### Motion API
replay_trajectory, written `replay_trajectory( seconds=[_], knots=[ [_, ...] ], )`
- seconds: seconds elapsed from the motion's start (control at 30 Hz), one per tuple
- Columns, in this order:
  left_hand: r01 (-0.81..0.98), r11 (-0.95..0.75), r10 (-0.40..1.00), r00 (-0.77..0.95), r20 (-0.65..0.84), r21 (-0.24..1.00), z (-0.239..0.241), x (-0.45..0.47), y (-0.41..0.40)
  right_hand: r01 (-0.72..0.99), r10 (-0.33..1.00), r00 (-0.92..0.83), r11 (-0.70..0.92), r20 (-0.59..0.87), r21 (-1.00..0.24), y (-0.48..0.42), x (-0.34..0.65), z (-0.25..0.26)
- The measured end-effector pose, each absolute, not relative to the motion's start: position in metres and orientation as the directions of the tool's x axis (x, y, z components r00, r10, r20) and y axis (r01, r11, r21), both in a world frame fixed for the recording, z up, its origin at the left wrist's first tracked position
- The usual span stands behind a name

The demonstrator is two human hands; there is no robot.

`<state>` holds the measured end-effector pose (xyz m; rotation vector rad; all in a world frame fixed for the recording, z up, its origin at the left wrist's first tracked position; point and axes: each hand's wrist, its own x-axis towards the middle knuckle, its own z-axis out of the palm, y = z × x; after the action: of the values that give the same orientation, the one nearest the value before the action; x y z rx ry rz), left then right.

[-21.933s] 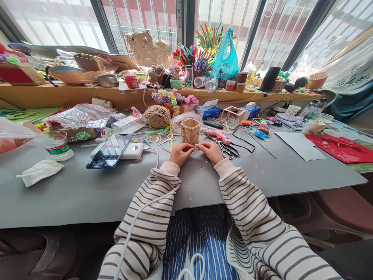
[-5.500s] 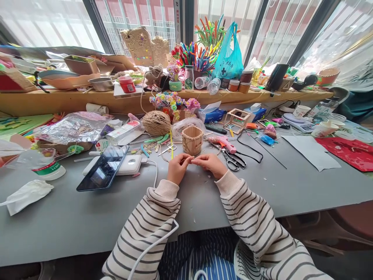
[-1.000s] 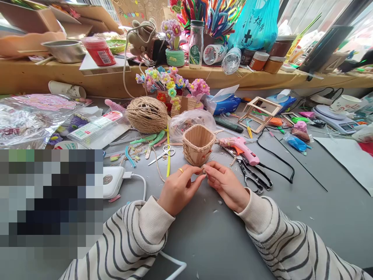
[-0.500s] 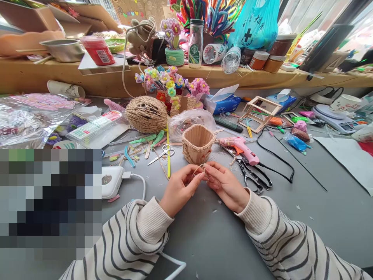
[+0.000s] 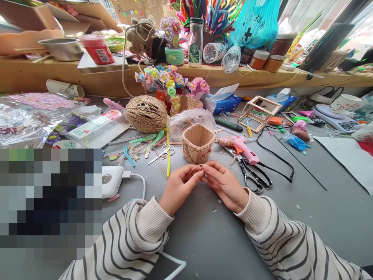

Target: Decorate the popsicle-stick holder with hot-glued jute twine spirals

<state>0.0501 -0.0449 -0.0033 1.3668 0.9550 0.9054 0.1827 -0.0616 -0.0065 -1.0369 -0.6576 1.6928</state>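
Note:
My left hand [image 5: 181, 186] and my right hand [image 5: 224, 182] meet fingertip to fingertip over the grey table. Both are closed in a pinch on a thin piece of jute twine [image 5: 197, 167], most of it hidden by the fingers. Just beyond them stands a small wooden pot [image 5: 198, 144], upright, with braided twine around its rim and base. A ball of jute twine [image 5: 146, 114] lies to the back left. Small scissors [image 5: 161, 154] rest left of the pot. On the right lie a pink glue gun [image 5: 244, 149] and black-handled scissors [image 5: 254, 175].
A white power bank [image 5: 112, 181] with a cable sits at left, beside a blurred-out patch. Behind the pot are a clear plastic bag [image 5: 189, 121], pipe-cleaner flowers [image 5: 166, 77] and a wooden frame [image 5: 259, 112]. A kitchen scale [image 5: 335, 118] stands at far right.
My fingers have shifted slightly, and the small loop of twine between them looks flatter and lower. The pot and tools have stayed in place.

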Motion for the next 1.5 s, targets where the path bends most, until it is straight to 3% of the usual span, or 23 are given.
replay_trajectory(
  seconds=[0.2, 0.53, 0.9, 1.3, 1.5],
  knots=[
    [0.089, 0.037, 0.910, 0.409, -0.071, 0.995, -0.004, 0.047, -0.044, -0.357, 0.945, -0.122, -0.326, -0.302, -0.876, -0.060, 0.189, -0.005],
    [0.228, 0.015, 0.878, 0.463, -0.122, 0.974, -0.002, 0.044, -0.044, 0.010, 0.986, -0.082, -0.146, -0.146, -0.989, -0.056, 0.199, -0.003],
    [0.301, -0.096, 0.896, 0.442, -0.050, 0.949, -0.005, 0.043, -0.045, 0.387, 0.991, -0.127, 0.095, 0.049, -0.917, -0.055, 0.204, -0.003],
    [0.252, -0.041, 0.900, 0.431, -0.074, 0.967, -0.002, 0.041, -0.043, 0.421, 0.960, -0.129, 0.279, 0.247, -0.863, -0.060, 0.204, -0.002],
    [0.275, -0.113, 0.907, 0.421, -0.014, 0.955, -0.007, 0.042, -0.043, 0.515, 0.935, -0.133, 0.348, 0.329, -0.783, -0.064, 0.202, -0.003]
  ],
)
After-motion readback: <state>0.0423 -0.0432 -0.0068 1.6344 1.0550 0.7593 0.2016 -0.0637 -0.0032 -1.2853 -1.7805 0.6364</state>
